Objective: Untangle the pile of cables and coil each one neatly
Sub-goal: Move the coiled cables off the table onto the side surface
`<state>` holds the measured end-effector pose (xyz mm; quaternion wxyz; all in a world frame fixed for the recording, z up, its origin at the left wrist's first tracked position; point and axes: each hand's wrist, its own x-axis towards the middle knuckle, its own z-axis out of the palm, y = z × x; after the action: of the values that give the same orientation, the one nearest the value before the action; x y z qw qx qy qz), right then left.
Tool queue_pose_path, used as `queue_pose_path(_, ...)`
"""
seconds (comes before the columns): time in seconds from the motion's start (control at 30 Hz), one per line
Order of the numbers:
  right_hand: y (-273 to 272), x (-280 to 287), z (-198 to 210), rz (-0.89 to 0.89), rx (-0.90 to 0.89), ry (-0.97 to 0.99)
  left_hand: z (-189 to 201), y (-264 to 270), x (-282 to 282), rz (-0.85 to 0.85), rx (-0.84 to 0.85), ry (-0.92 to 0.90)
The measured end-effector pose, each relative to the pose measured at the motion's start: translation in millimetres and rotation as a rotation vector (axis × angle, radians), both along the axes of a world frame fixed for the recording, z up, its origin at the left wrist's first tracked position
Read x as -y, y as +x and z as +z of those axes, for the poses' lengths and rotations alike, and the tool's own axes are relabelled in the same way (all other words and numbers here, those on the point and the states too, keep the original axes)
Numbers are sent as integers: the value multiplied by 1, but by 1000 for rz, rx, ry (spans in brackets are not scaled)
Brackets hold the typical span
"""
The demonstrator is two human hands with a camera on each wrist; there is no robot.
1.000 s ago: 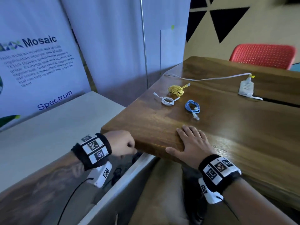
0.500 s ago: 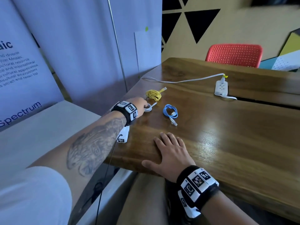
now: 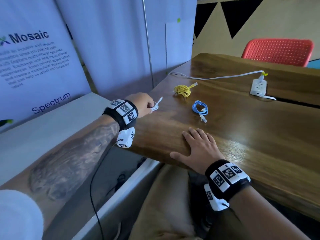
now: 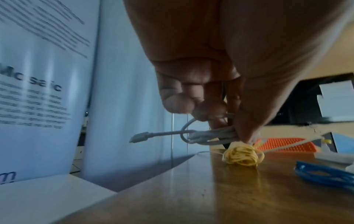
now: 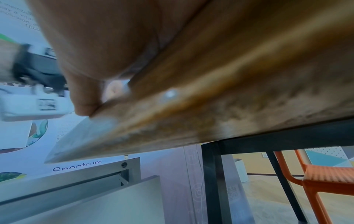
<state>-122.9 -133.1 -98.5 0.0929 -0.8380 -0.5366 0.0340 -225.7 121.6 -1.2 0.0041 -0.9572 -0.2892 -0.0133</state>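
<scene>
Left hand [image 3: 142,105] pinches the coiled white cable [image 4: 208,136] — plug end free; right hand [image 3: 199,149] lies flat, fingers spread, on the table [image 3: 242,135].

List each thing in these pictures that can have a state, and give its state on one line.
white cable: coiled, held off the table
yellow cable: bundled, lying on the table
blue cable: coiled, lying on the table
left hand: pinching the white cable
right hand: flat on the table edge
power strip: cord plugged in
</scene>
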Motion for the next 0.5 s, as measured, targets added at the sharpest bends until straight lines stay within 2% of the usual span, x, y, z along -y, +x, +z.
queue_pose_path(0.13,-2,-2,1,-18,7,-5,2,-93,11,109,84,-32)
queue_pose_path(0.3,-2,-3,1,-36,-19,-3,-26,-177,20,250,90,-147)
queue_pose_path(0.37,-1,-3,0,-39,-25,-5,-42,-197,24,267,41,-176)
queue_pose_path(0.5,1,-4,-2,-42,-21,-16,-89,-217,32,237,-166,-232)
